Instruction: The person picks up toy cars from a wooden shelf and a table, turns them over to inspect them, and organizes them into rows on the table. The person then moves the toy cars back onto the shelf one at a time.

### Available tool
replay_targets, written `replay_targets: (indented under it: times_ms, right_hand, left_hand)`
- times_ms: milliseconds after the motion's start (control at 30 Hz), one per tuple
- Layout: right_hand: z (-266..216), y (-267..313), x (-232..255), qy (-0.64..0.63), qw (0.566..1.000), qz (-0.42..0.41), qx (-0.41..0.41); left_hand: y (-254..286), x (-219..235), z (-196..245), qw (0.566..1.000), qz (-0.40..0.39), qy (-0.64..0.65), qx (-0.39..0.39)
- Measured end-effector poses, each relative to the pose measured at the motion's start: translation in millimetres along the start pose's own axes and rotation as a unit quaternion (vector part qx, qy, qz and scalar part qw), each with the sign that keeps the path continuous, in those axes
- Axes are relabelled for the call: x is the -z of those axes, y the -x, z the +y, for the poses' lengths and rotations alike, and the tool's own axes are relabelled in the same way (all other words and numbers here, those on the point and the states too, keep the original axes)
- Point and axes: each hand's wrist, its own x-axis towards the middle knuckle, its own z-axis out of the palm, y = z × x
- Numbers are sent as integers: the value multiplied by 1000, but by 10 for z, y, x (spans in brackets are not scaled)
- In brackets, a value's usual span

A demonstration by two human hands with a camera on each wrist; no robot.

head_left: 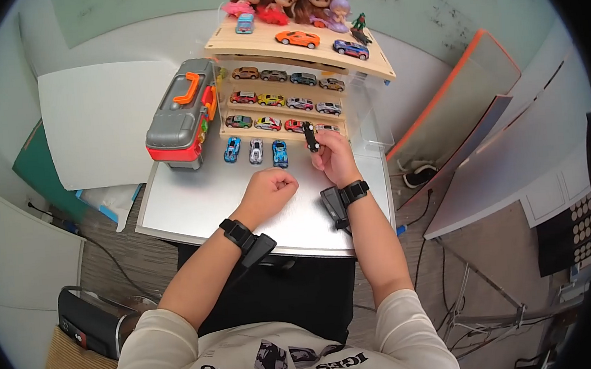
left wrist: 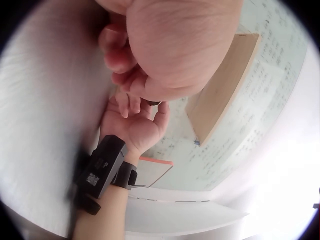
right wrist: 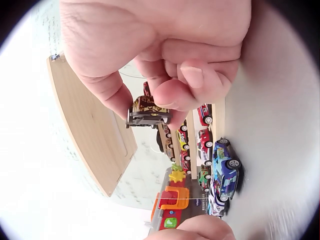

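My right hand pinches a small toy car between thumb and fingers, over the table in front of the display shelf. The head view shows the car's dark underside; in the right wrist view the car has a brown and yellow patterned body. Low over the tabletop, my left hand has its fingers loosely curled, with nothing visible in them. Between the hands and the shelf, a blue car, a silver car and another blue car stand in a row.
The wooden shelf holds several cars on three tiers; dolls, an orange car and other toys stand on its top. A grey and red toolbox with an orange handle is at its left. The silvery table carries them.
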Motion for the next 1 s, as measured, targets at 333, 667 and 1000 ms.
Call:
replay_targets:
  times_ms: [333,667,1000]
  right_hand:
    - [-5,10,8,-23,1000,-12,-4]
    - [-31,-12,71,-52,997,-62,12]
    - [-24,-55,98,-78,996,-52,15]
  left_hand:
    - [42,2,131,996,-10,-85,-33]
    - [-42,-27,127,996,-29,-85,15]
    - [-753,-95,214,967,99,-182,-148]
